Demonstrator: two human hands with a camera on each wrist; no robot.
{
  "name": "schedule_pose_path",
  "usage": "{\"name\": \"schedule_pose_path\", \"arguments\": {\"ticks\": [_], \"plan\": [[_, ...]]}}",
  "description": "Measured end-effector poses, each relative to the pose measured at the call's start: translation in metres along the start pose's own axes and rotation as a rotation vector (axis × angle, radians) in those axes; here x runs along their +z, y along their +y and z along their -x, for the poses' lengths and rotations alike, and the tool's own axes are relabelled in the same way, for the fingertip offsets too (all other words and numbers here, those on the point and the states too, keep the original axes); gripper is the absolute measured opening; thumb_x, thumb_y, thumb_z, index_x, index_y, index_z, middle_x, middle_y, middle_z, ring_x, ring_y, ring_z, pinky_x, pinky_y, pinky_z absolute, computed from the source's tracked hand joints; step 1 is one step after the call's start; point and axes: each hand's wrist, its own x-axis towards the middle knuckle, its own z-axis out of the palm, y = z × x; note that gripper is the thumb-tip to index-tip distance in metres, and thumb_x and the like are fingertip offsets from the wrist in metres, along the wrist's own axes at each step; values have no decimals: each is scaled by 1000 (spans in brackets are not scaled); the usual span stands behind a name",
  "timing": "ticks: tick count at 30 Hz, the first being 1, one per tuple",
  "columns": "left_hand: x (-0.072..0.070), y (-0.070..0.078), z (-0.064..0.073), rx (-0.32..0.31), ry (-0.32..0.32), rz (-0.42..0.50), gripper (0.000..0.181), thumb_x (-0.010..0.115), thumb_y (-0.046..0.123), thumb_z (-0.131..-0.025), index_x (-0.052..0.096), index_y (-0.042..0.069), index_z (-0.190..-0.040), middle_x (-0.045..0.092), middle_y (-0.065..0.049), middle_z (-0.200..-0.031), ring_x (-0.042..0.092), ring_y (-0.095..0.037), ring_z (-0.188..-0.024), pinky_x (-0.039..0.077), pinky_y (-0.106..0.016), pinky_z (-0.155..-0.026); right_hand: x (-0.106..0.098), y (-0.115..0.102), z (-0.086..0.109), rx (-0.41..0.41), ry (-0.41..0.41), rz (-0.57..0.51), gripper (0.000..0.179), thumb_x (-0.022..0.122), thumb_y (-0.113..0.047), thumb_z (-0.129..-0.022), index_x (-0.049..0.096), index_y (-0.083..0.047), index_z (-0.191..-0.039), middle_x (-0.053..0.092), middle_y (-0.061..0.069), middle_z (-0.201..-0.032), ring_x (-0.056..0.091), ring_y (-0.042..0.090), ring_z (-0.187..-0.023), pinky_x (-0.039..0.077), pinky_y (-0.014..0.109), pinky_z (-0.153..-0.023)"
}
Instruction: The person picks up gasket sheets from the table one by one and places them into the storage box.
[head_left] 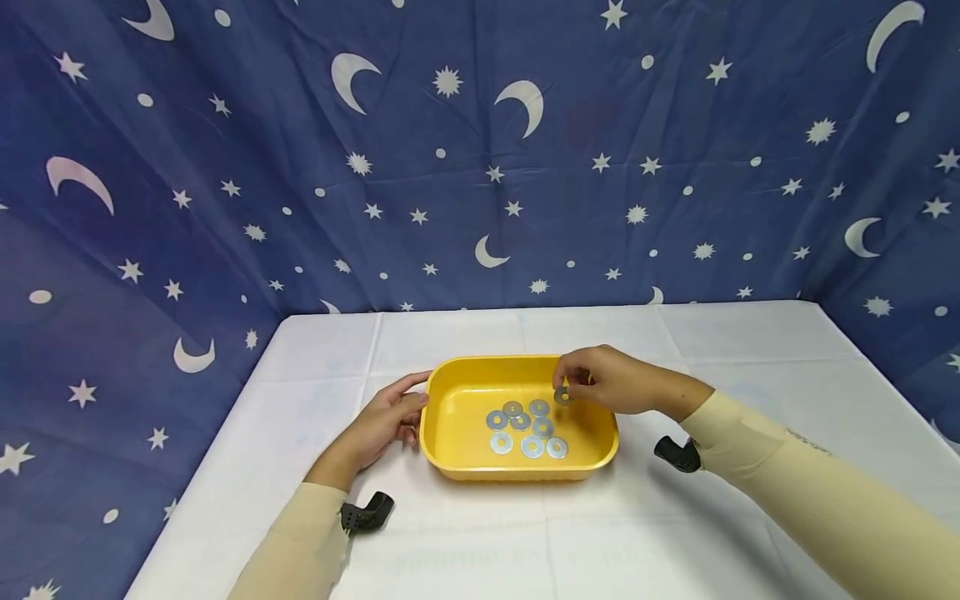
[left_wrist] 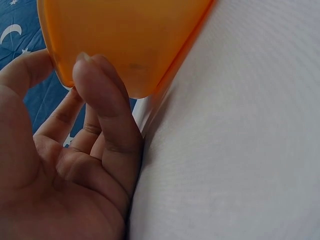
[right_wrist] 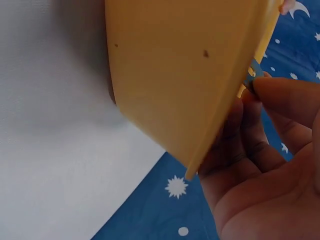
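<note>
A yellow plastic tray [head_left: 510, 473] holds several flat metal washers [head_left: 532, 447], loosely grouped, some overlapping. My right hand [head_left: 611, 379] reaches over its back right rim and pinches one washer [right_wrist: 256, 66] between thumb and fingertips, above the others in the head view. At the opposite end, my left hand [head_left: 381, 421] rests against the tray; thumb and index finger touch its left rim and corner. In the left wrist view the other fingers [left_wrist: 100, 90] bend loosely beside the tray's outer wall.
The tray stands on a table with a white cloth [head_left: 480, 542]. Behind and to the sides hangs a blue curtain [head_left: 420, 167] with white moons and stars. Both forearms wear beige sleeves [head_left: 810, 475], with black wrist-worn devices [head_left: 367, 512] near the cuffs.
</note>
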Motion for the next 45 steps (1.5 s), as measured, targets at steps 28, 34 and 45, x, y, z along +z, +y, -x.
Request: {"name": "schedule_pose_path", "arguments": {"ticks": [28, 34, 45], "plan": [[3, 1, -3, 3, 0, 0, 54, 55, 27, -102, 40, 15, -152, 60, 0, -83, 57, -11, -60, 51, -21, -54, 30, 1, -16, -20, -61, 404, 19, 65, 2, -87, 67, -17, -87, 60, -6, -77, 49, 8, -69, 44, 24, -66], [1, 1, -2, 2, 10, -9, 54, 56, 28, -101, 41, 16, -151, 59, 1, -81, 56, -11, -61, 51, -21, -55, 35, 2, -16, -57, -20, 500, 16, 70, -3, -86, 66, -18, -85, 57, -7, -74, 47, 7, -66, 43, 23, -62], [2, 2, -1, 1, 9, -1, 52, 56, 26, -101, 42, 16, -150, 57, 1, -78, 55, -12, -59, 51, -21, -54, 38, 4, -12, -114, 36, 530, 19, 61, 1, -86, 66, -17, -81, 57, -9, -70, 45, 5, -61, 40, 21, -57]]}}
